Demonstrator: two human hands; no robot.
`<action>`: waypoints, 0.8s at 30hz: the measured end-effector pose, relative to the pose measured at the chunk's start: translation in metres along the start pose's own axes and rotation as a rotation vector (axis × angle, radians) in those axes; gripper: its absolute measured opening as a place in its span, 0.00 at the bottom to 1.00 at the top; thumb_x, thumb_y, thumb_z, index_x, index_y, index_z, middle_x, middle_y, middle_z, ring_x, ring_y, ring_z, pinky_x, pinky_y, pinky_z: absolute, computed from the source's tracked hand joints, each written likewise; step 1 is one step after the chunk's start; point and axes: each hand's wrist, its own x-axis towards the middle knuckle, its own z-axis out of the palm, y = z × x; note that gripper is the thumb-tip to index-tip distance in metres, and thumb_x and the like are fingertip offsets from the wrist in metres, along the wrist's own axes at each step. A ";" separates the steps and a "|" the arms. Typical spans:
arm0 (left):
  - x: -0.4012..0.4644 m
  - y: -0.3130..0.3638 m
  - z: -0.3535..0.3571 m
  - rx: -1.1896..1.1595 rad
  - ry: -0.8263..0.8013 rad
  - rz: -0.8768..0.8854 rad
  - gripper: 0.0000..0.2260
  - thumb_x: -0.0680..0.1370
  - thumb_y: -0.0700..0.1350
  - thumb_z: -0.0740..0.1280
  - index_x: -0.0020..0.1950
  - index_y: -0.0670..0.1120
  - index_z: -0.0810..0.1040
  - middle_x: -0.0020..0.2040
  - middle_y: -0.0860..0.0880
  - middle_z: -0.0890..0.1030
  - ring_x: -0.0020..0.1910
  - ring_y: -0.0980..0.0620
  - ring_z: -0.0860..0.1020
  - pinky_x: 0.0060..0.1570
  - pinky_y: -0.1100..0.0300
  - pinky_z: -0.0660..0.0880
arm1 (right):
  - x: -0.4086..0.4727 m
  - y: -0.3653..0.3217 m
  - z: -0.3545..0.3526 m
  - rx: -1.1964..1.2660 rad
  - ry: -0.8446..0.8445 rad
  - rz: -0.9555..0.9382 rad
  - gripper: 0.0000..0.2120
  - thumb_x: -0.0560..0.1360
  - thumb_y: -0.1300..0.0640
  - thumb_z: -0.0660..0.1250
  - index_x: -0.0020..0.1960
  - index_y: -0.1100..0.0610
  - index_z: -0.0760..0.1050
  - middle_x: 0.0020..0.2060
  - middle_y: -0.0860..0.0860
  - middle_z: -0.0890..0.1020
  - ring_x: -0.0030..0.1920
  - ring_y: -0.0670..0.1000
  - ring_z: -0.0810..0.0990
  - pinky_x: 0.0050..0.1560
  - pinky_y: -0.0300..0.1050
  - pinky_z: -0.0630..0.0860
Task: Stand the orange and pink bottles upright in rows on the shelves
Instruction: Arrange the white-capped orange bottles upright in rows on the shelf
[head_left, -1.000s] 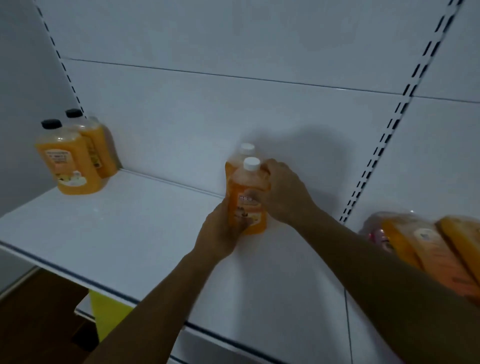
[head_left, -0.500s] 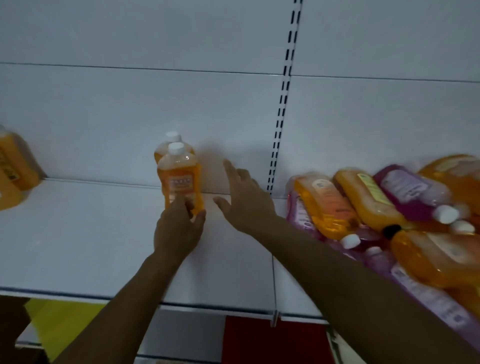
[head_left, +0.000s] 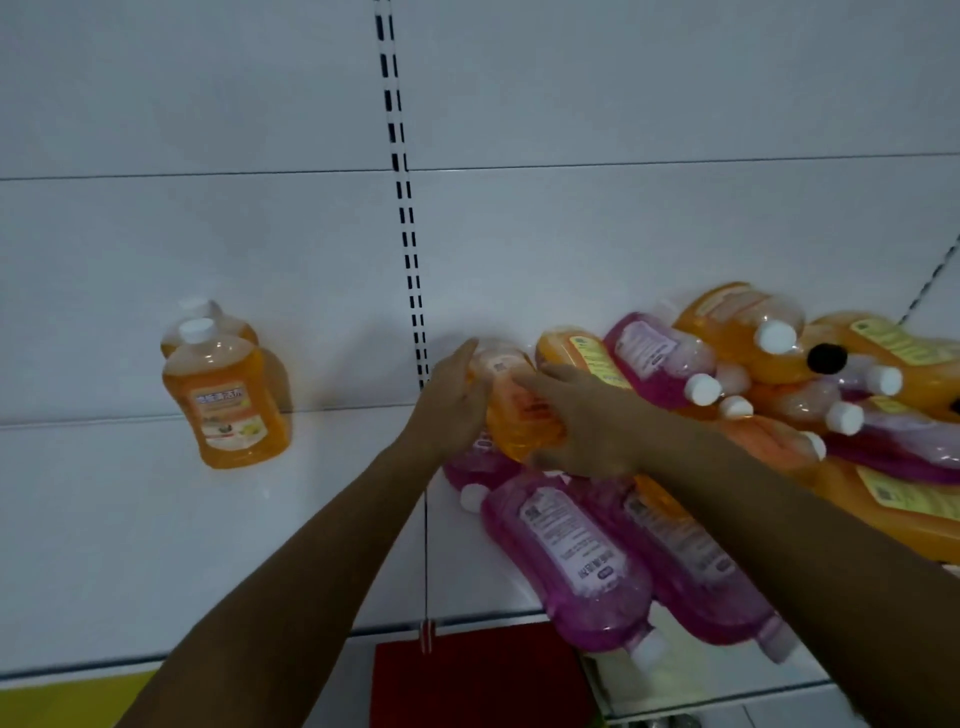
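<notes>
Nearest, at the front edge of the white shelf (head_left: 130, 545), two pink bottles (head_left: 571, 556) lie on their sides, their white caps pointing different ways. Just behind them both hands meet on one orange bottle (head_left: 519, 415) at the left end of the pile: the left hand (head_left: 452, 400) presses its straight fingers flat against the bottle's left side, and the right hand (head_left: 582, 421) curls its fingers around the right side. To the right, a heap of orange and pink bottles (head_left: 779, 364) lies in disorder. Far left, near the back wall, two orange bottles (head_left: 226, 400) stand upright, one behind the other
</notes>
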 end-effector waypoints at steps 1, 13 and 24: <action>0.006 -0.001 0.003 -0.005 -0.017 -0.014 0.22 0.84 0.52 0.54 0.77 0.49 0.59 0.75 0.45 0.65 0.72 0.47 0.65 0.67 0.56 0.62 | -0.002 0.004 0.000 -0.020 -0.048 -0.029 0.44 0.72 0.44 0.70 0.78 0.45 0.46 0.75 0.50 0.57 0.73 0.56 0.59 0.68 0.53 0.64; 0.027 -0.005 0.009 -0.204 0.021 -0.084 0.18 0.83 0.46 0.55 0.73 0.50 0.68 0.70 0.46 0.71 0.60 0.50 0.74 0.53 0.60 0.76 | -0.001 0.019 0.021 -0.469 0.066 -0.179 0.40 0.78 0.44 0.63 0.77 0.44 0.37 0.79 0.51 0.48 0.77 0.55 0.56 0.75 0.54 0.52; 0.008 -0.006 -0.053 -0.313 0.090 -0.090 0.14 0.83 0.45 0.58 0.67 0.48 0.75 0.65 0.45 0.74 0.55 0.47 0.78 0.48 0.45 0.81 | 0.018 -0.001 0.022 -0.364 0.045 -0.291 0.52 0.77 0.58 0.67 0.71 0.35 0.25 0.74 0.44 0.30 0.67 0.58 0.72 0.52 0.52 0.78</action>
